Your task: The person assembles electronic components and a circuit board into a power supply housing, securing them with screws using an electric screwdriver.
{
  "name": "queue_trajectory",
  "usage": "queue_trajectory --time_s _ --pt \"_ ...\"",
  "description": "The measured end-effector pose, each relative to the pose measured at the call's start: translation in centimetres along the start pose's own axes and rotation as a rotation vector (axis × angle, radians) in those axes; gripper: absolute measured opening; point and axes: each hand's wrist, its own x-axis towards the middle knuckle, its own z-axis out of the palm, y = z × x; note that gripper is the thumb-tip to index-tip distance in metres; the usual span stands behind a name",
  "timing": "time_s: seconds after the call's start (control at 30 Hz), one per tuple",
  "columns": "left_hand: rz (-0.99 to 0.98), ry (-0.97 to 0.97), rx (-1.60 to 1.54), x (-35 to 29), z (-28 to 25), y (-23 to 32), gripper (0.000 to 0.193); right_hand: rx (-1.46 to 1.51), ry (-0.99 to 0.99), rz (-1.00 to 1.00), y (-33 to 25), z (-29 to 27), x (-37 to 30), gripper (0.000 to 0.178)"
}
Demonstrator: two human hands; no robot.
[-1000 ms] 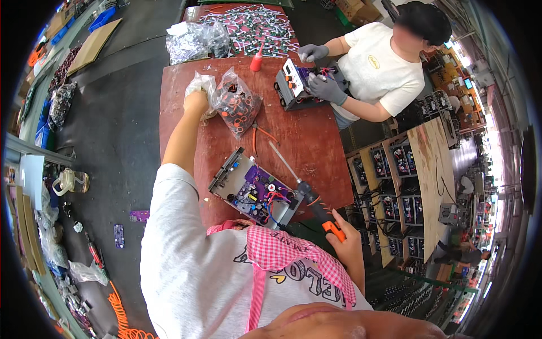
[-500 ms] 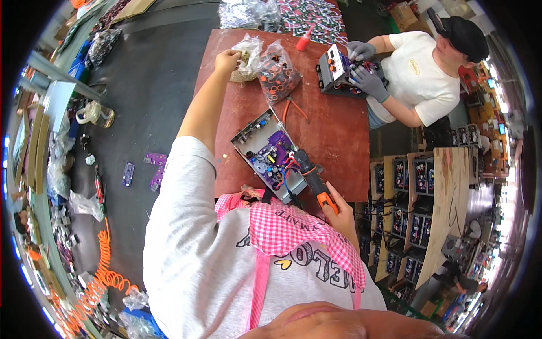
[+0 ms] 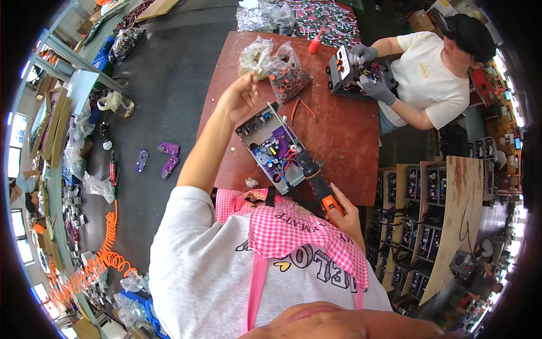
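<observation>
My right hand is wrapped round the black-and-orange power screwdriver, its shaft reaching over the open metal case on the near part of the red table. My left hand curls loosely near the far plastic bag; I cannot tell whether it pinches anything. I'd best hold the tool's weight off the red and blue wires.

Passage: red tabletop, right of orange-handled pliers. Obstacles: clear bag of orange rings, beyond pliers; power screwdriver, slanting along right side of open metal chassis.
</observation>
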Motion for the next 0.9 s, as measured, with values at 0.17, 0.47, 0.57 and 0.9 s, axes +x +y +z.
queue_trajectory --time_s 0.17,0.47,0.57,0.9 --pt "-0.057 0.026 -0.183 -7.2 4.2 -3.8 0.018 -0.069 -0.041 -0.181 0.7 -0.6 -0.1 0.071" --pt "-0.008 0.115 -0.289 -11.1 7.2 -6.8 0.015 -0.068 -0.099 -0.193 0.8 -1.7 -1.1 0.073" --pt "-0.008 0.088 -0.315 -11.5 7.3 -7.3 0.015 -0.105 -0.099 -0.165 0.7 -2.3 -1.7 0.074" --pt "0.062 0.086 -0.250 -12.8 8.9 -9.7 0.017 -0.084 -0.131 -0.170 1.5 -4.5 -2.9 0.079"
